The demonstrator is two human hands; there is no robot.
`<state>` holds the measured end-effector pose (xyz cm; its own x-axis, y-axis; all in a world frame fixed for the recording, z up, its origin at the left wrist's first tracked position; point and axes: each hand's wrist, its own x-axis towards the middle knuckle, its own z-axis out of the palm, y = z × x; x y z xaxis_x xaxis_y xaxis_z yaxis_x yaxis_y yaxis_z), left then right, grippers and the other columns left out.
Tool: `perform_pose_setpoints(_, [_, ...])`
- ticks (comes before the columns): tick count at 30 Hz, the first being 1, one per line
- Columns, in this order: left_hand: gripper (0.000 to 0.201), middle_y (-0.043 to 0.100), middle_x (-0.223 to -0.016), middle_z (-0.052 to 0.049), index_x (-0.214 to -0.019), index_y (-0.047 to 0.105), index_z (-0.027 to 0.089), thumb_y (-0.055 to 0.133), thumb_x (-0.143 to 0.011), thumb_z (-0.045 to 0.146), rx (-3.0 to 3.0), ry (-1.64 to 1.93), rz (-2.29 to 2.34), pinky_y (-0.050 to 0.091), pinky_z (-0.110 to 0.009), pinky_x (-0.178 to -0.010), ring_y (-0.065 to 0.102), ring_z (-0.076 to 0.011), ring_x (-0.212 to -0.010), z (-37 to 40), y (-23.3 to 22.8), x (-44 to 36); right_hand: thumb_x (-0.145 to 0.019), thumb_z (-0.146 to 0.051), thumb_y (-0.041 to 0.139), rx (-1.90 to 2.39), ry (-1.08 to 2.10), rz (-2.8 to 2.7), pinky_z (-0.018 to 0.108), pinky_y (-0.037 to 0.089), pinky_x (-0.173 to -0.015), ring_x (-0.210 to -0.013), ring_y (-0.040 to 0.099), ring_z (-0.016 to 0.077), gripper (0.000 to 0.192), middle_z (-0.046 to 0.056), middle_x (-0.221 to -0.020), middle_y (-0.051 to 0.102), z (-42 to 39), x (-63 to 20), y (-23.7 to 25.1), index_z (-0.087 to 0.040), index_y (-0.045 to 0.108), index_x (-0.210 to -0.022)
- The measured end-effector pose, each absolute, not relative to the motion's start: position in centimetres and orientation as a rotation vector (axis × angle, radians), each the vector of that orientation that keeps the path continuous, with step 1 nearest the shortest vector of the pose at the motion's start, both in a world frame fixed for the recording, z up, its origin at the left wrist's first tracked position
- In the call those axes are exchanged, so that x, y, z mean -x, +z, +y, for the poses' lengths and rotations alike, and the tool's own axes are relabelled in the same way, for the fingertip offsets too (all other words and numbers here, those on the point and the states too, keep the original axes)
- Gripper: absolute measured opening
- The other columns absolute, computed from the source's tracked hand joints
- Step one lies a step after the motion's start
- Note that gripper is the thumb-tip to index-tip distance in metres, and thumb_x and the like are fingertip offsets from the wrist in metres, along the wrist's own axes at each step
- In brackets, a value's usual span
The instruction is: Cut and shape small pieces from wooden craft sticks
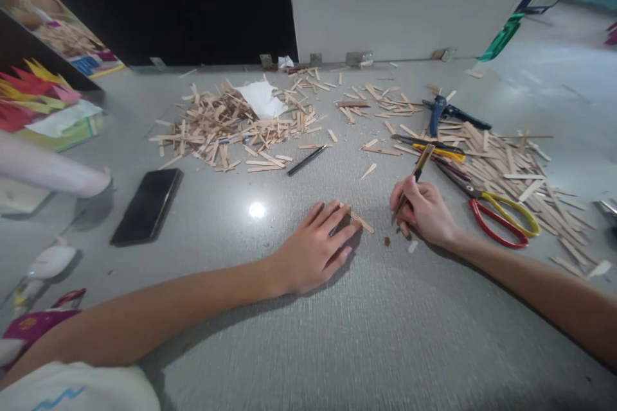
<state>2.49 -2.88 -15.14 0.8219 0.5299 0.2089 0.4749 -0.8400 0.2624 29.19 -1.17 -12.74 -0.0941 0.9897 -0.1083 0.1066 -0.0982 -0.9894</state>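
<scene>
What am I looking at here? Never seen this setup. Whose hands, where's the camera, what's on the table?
There is no machine: one camera on a person's head looks down at their own bare hands. The left hand lies flat, pinning a small wooden stick to the grey table. The right hand has a pen-like grip on a slim knife. Around them lie piles of wooden stick offcuts, red-and-yellow scissors, a black phone and a black pen. The sleeve at far left is another person's.
</scene>
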Motion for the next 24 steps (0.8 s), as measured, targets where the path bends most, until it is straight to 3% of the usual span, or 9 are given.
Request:
perform_pose_setpoints(6, [0.049,0.052,-0.164,-0.022,-0.159,0.051,0.015,0.038,-0.116,0.033,-2.794,0.403,0.771,0.038,-0.066,-0.128,0.041,-0.0399,-0.159,-2.89,-15.20,-2.49,-0.082,-0.096,0.061,1.323,1.301,-1.314,0.023,0.038,-0.029,-0.025,0.042,0.0111,0.079,-0.008,-0.035,0.033,-1.29,-29.07,-12.79,-0.021,0.062,-0.057])
perform_pose_setpoints(11, [0.048,0.052,-0.164,-0.020,-0.158,0.053,0.017,0.041,-0.115,0.033,-2.770,0.407,0.790,0.037,-0.064,-0.129,0.042,-0.0381,-0.159,-2.86,-15.19,-2.53,-0.082,-0.091,0.067,1.330,1.280,-1.370,0.021,0.034,-0.030,-0.026,0.044,0.0113,0.073,-0.010,-0.037,0.035,-1.32,-28.96,-12.49,-0.019,0.070,-0.073])
perform_pose_setpoints(17, [0.048,0.053,-0.163,-0.022,-0.159,0.053,0.016,0.042,-0.115,0.033,-2.749,0.441,0.773,0.037,-0.066,-0.129,0.041,-0.0389,-0.159,-2.84,-15.23,-2.54,-0.080,-0.098,0.060,1.346,1.290,-1.366,0.022,0.035,-0.029,-0.025,0.041,0.0108,0.080,-0.008,-0.035,0.033,-1.26,-28.95,-12.34,-0.021,0.061,-0.056])
perform_pose_setpoints(24, [0.049,0.052,-0.165,-0.020,-0.160,0.052,0.017,0.042,-0.115,0.033,-2.730,0.430,0.781,0.036,-0.066,-0.130,0.039,-0.0382,-0.161,-2.88,-15.27,-2.48,-0.081,-0.097,0.058,1.363,1.265,-1.413,0.022,0.038,-0.030,-0.028,0.046,0.0119,0.081,-0.007,-0.036,0.033,-1.26,-28.97,-12.33,-0.021,0.062,-0.054])
